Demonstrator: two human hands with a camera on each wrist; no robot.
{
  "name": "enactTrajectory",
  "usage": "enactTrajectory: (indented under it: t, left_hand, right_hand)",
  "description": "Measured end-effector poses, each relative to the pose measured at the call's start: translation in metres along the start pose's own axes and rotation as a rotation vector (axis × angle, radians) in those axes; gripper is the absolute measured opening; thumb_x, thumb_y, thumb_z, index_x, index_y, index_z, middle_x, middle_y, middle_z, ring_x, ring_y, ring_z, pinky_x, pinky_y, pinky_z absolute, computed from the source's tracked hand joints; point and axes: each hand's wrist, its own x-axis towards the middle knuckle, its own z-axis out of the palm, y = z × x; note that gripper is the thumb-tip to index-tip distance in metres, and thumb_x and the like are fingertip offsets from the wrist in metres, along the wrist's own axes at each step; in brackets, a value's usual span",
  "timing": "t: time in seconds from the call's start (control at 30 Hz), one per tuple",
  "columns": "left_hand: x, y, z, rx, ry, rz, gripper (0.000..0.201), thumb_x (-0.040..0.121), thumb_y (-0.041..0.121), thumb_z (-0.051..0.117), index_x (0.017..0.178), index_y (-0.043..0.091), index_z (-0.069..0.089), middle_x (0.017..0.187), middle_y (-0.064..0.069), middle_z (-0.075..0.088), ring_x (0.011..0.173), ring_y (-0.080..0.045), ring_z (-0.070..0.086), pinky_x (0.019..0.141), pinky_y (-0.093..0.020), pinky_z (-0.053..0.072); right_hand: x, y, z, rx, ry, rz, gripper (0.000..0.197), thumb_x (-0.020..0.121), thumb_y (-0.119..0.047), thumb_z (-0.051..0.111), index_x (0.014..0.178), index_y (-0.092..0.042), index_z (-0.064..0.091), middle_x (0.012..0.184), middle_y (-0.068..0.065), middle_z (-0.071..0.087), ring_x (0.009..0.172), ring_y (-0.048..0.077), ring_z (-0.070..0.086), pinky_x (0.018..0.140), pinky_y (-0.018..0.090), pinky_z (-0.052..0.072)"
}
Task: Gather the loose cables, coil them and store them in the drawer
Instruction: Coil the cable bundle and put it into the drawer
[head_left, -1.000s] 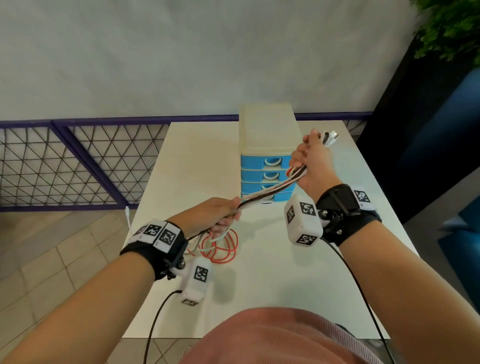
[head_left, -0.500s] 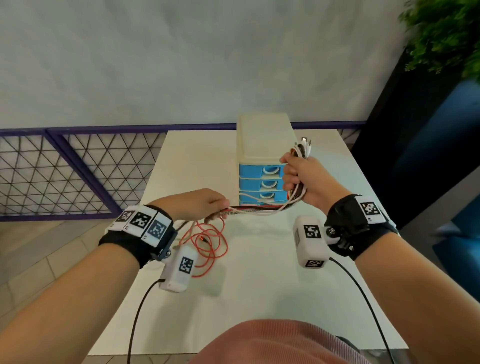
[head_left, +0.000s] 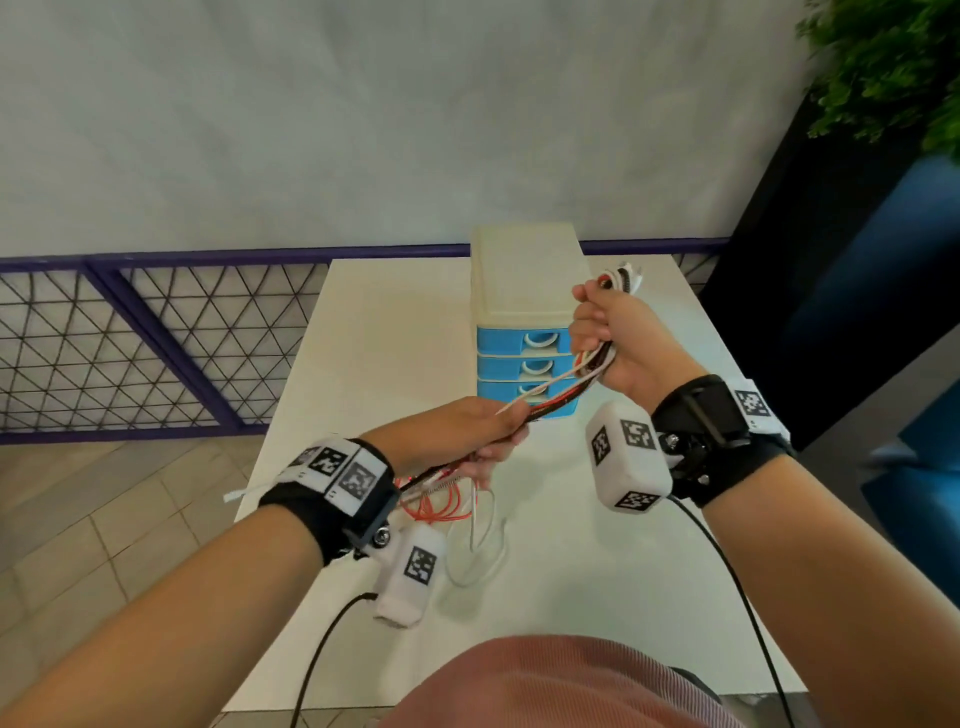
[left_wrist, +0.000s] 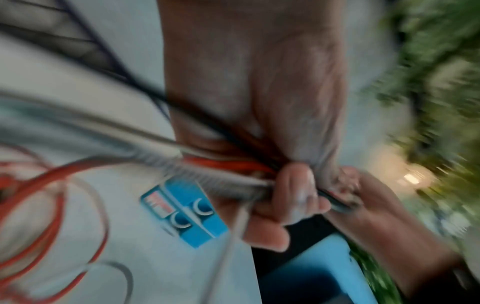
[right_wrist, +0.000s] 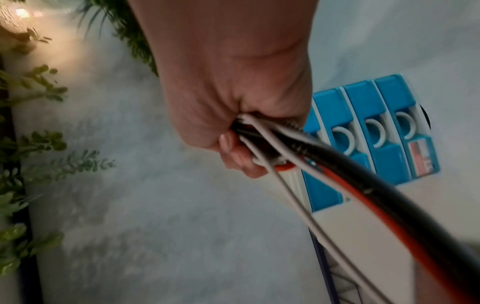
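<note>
Mid-frame above the white surface (head_left: 597, 597): smooth round cables (head_left: 558, 397), red, black and white, strung between both hands. Right hand (head_left: 621, 343) grip curled round one end; left hand (head_left: 467, 431) grip likewise. Blue plastic drawers (head_left: 524, 364) behind; red-white label (right_wrist: 422, 159) unreadable.

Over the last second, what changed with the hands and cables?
The right hand dipped, then rose again, pulling the mixed red, white and black cable bundle taut; the left hand slid along it. Both kept gripping; the blue plastic drawer unit stayed shut.
</note>
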Motion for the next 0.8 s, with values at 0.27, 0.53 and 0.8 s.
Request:
enactTrajectory:
  t: [0.27, 0.53, 0.8]
  left_hand:
    - [-0.005, 0.008, -0.012, 0.051, 0.008, -0.144, 0.049, 0.097, 0.054, 0.023, 0.086, 0.012, 0.046, 0.058, 0.003, 0.025, 0.046, -0.009, 0.022, 0.049, -0.018, 0.033]
    - [-0.003, 0.011, -0.009, 0.663, 0.105, -0.022, 0.029, 0.101, 0.032, 0.037, 0.090, 0.009, 0.052, 0.074, 0.001, 0.049, 0.062, -0.008, 0.042, 0.059, -0.019, 0.040]
    - [-0.004, 0.035, -0.016, 1.159, 0.343, 0.114, 0.013, 0.099, 0.035, 0.041, 0.088, 0.033, 0.048, 0.065, 0.017, 0.047, 0.064, -0.002, 0.046, 0.056, -0.024, 0.032]
  right_hand:
    - [0.000, 0.003, -0.010, -0.305, 0.026, -0.066, 0.021, 0.102, -0.019, 0.042, 0.086, -0.010, 0.051, 0.046, -0.007, 0.035, 0.036, 0.004, 0.029, 0.034, 0.018, 0.029]
    - [-0.005, 0.007, -0.010, -0.576, 0.018, -0.095, 0.019, 0.102, -0.019, 0.042, 0.088, -0.010, 0.053, 0.051, -0.004, 0.038, 0.039, 0.007, 0.034, 0.039, 0.021, 0.039]
    - [-0.024, 0.022, -0.007, -0.729, -0.316, 0.276, 0.035, 0.102, -0.031, 0.044, 0.109, -0.002, 0.062, 0.095, 0.017, 0.074, 0.084, 0.021, 0.073, 0.075, 0.034, 0.060]
